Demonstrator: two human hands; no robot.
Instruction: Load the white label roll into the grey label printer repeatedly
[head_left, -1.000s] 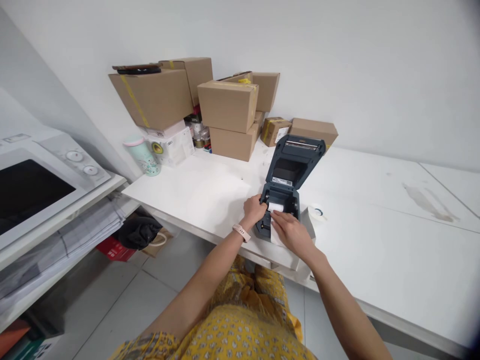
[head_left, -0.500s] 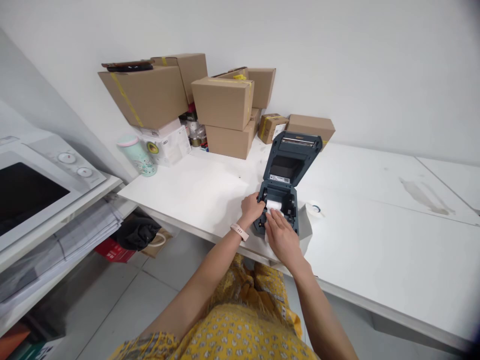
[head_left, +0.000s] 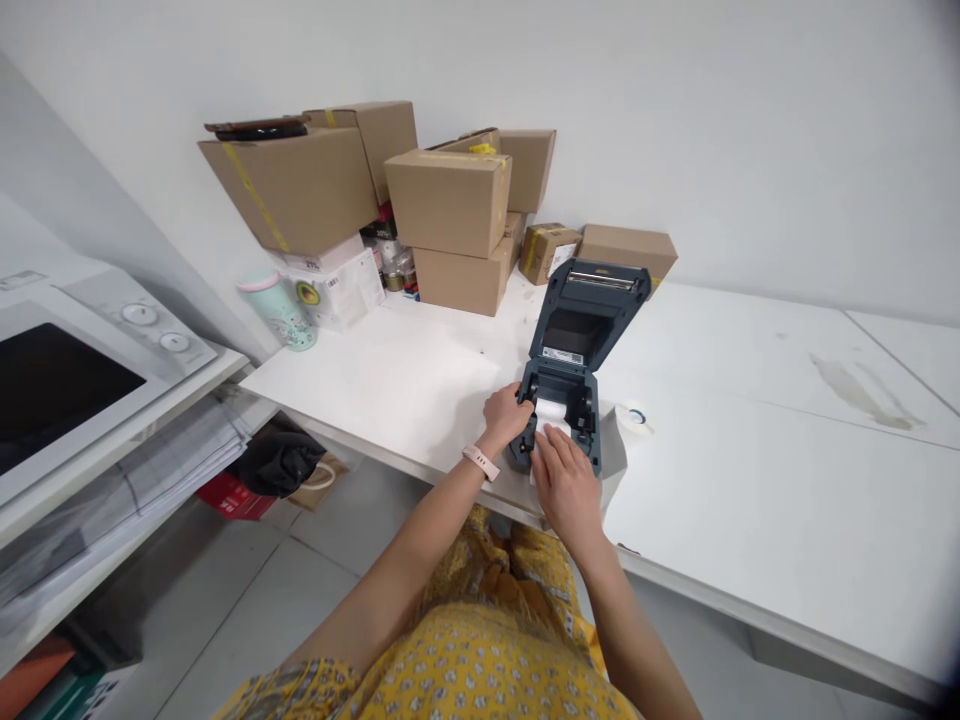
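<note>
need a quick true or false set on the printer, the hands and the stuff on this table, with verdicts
1. The mint tumbler stands left of the dark printer. True.
2. The printer's lid is down. False: the lid stands raised.
3. The right hand lies over the white paper. True.
4. The wristband is on the right wrist. False: the pale wristband is on the left wrist.
5. The left hand is at the printer's left side. True.
</note>
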